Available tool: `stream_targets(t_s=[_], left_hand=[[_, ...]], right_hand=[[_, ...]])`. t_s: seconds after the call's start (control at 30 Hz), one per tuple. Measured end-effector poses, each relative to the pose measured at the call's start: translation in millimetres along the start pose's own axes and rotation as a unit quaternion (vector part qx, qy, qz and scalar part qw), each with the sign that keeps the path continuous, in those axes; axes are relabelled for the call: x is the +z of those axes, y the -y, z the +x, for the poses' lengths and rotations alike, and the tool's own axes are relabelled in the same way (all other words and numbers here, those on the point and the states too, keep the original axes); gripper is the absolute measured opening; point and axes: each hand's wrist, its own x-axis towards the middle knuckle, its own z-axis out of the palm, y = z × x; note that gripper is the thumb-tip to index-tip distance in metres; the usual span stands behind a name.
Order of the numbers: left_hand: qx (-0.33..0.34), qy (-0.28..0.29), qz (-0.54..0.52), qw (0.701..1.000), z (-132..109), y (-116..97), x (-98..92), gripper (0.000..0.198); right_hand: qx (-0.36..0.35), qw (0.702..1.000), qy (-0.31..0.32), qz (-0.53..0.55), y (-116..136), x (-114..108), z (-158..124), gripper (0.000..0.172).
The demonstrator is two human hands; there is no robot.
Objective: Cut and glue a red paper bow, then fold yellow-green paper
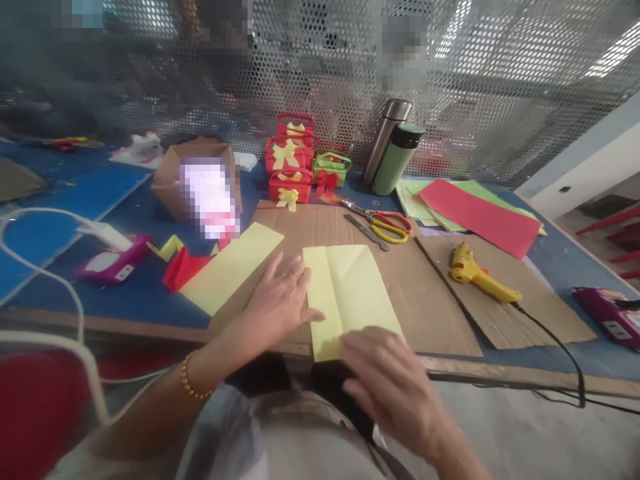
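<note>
A pale yellow paper sheet (pixel 357 287) with a lengthwise crease lies in front of me on flat cardboard. Its near edge reaches the table's front edge. My left hand (pixel 280 297) is open and rests at the sheet's left side, its thumb lying on the paper. At the sheet's near right corner is my right hand (pixel 387 373), slightly blurred, with fingers stretched over the paper and the thumb apart. The fingertips seem to touch the sheet, though contact is not sharp. Another yellow paper strip (pixel 235 267) lies to the left, beside my left forearm.
Scissors (pixel 385 223), a metal blade (pixel 367 232) and a yellow glue gun (pixel 480 273) lie to the right on cardboard (pixel 440 320). Red paper boxes (pixel 290 157), a green box (pixel 330 170), flasks (pixel 397 160) and a red sheet (pixel 480 217) are behind. A power strip (pixel 115 260) sits left.
</note>
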Motion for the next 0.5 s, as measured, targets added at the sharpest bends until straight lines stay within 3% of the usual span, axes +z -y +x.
stream_targets(t_s=[0.07,0.13,0.3,0.5], left_hand=[[0.011,0.004,-0.004,1.000,5,3,-4.3,0.061],[0.017,0.009,-0.004,1.000,10,6,-7.6,0.057],[0.026,0.012,-0.014,0.999,22,15,-5.2,0.048],[0.006,0.036,-0.057,0.998,25,29,7.4,0.075]], right_hand=[[0.040,0.997,0.013,-0.057,-14,-4,-7,0.035],[0.032,0.996,0.045,-0.076,-22,-2,-14,0.042],[0.019,0.992,0.074,-0.100,-19,15,-22,0.048],[0.025,0.994,0.071,-0.085,-17,18,-26,0.047]])
